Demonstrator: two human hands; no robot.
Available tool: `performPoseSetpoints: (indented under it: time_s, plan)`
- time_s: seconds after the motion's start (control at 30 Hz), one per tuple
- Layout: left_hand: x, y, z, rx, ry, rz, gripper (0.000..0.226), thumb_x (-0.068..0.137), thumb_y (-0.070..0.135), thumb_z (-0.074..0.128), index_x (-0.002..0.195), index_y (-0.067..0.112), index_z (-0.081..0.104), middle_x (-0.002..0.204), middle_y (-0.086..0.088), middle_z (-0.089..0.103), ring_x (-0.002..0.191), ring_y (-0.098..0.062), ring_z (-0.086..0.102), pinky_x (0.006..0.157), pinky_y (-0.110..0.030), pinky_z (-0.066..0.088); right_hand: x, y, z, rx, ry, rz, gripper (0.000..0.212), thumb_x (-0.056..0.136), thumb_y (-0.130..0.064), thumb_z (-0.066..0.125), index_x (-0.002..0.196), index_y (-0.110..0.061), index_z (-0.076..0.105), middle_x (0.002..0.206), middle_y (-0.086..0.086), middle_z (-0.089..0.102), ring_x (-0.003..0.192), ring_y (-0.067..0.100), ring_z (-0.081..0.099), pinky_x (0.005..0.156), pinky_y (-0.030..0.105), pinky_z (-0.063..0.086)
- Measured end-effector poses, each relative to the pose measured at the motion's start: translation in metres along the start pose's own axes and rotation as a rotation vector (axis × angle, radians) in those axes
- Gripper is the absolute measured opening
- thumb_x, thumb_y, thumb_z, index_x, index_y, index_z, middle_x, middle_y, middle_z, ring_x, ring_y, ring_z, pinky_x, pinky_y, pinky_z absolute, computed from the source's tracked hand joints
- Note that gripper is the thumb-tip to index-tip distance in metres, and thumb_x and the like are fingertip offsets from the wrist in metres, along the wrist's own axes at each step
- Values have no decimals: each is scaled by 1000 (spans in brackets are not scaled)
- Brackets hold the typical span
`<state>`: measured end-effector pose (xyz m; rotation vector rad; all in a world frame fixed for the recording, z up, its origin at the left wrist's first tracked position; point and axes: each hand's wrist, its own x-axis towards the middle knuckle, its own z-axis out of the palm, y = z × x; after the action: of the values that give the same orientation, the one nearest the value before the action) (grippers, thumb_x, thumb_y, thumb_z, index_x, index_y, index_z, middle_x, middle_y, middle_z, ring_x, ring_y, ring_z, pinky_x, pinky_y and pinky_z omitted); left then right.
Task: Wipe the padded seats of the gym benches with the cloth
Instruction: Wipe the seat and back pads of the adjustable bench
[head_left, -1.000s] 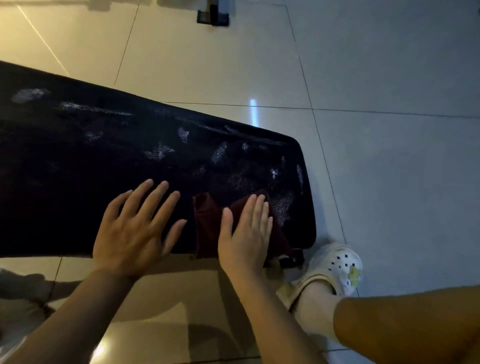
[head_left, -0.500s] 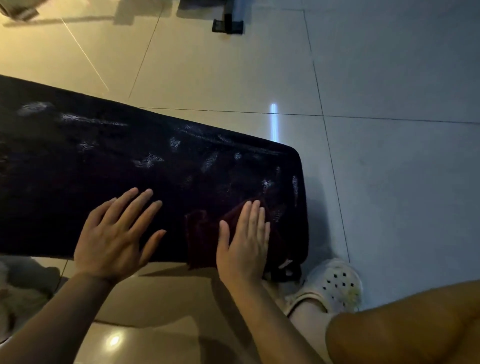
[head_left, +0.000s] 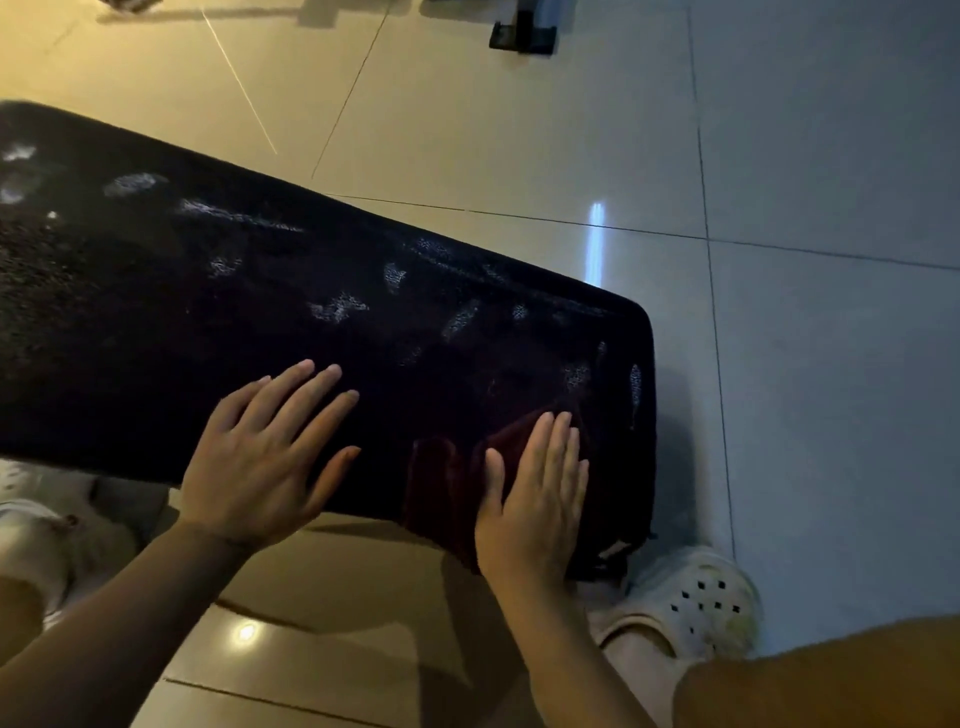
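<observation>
Right hand (head_left: 535, 499) is flat on the dark red cloth (head_left: 441, 483), fingers straight and held close together, thumb out to the side, palm pressing the cloth down onto the padded seat (head_left: 260, 312). Left hand (head_left: 265, 452) is flat too, fingers spread wide, resting bare on the black padding just beside the cloth at about 9 o'clock from the right hand. Neither hand is gripping anything, both just pressing down.

The cloth sits bunched at the near edge of the seat, close to its right-hand end, and part of it hangs over the near side. Most of it is under or around the right palm, with a fold sticking out toward the left hand.

The seat itself runs from 9 o'clock across to roughly 3 o'clock, tilted a bit in the view, black with pale scuffed or worn-looking patches scattered over the top, mostly toward the far edge.

At 5 o'clock from the right hand there's a white clog (head_left: 696, 603) with holes in it, on the tile floor (head_left: 519, 130), tucked right by the seat's end, with a bare knee (head_left: 831, 675) in the bottom corner. Up at 12 o'clock there's 1 black foot of some equipment (head_left: 522, 39) on the tiles, well apart from the bench.
</observation>
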<state>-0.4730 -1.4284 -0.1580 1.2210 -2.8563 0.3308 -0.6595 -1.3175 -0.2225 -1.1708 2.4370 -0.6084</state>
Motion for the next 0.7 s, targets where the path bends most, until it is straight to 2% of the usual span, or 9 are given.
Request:
performPoseSetpoints:
  time_s: [0.07, 0.13, 0.27, 0.37, 0.5, 0.6, 0.7]
  plan:
    - [1, -2, 1, -10, 5, 6, 56, 96, 45, 34, 127, 8, 62, 137, -16, 55, 128, -36, 49, 95, -49, 36, 5, 4, -1, -9, -10, 33, 74, 93, -65, 0, 152, -21, -11, 159, -5, -17, 146, 8, -20, 114, 22, -22]
    - [2, -2, 1, -7, -1, 10, 56, 96, 45, 35, 126, 7, 63, 137, -17, 55, 128, -37, 49, 94, -50, 36, 27, 12, -6, -20, 4, 119, 73, 97, -64, 7, 152, -20, -14, 159, -4, -19, 147, 10, -19, 115, 24, -19]
    - [3, -4, -2, 2, -34, 30, 57, 94, 46, 35, 126, 7, 63, 136, -18, 55, 128, -37, 46, 93, -50, 35, 70, 30, -21, 0, 11, 304, 71, 101, -53, 19, 155, -15, -7, 163, 3, -11, 150, 15, -10, 121, 32, -7]
    - [2, -5, -1, 10, -56, 32, 59, 98, 48, 29, 127, 8, 62, 137, -18, 54, 129, -37, 45, 95, -50, 34, 68, 26, -19, 17, 36, 370, 71, 102, -51, 20, 155, -12, -6, 164, 7, -9, 150, 17, -9, 120, 32, -8]
    - [2, -7, 1, -8, -83, 56, 67, 102, 50, 16, 128, 8, 61, 138, -18, 53, 131, -36, 42, 97, -50, 31, 31, -14, -1, 13, 35, 305, 72, 100, -52, 17, 154, -11, -9, 161, 5, -15, 149, 17, -14, 118, 30, -14]
    - [2, -6, 0, -32, -71, 58, 69, 102, 51, 14, 127, 8, 61, 137, -19, 54, 130, -37, 43, 96, -50, 31, 15, -36, 6, 37, 36, 203, 71, 98, -56, 8, 152, -14, -12, 153, -2, -24, 146, 13, -20, 116, 27, -18]
    - [1, -7, 0, -56, -69, 51, 70, 102, 50, 13, 128, 7, 61, 137, -19, 54, 130, -37, 43, 97, -50, 32, 14, -39, 5, 37, 28, 186, 72, 98, -58, 10, 152, -16, -11, 151, -4, -24, 146, 12, -19, 116, 28, -17]
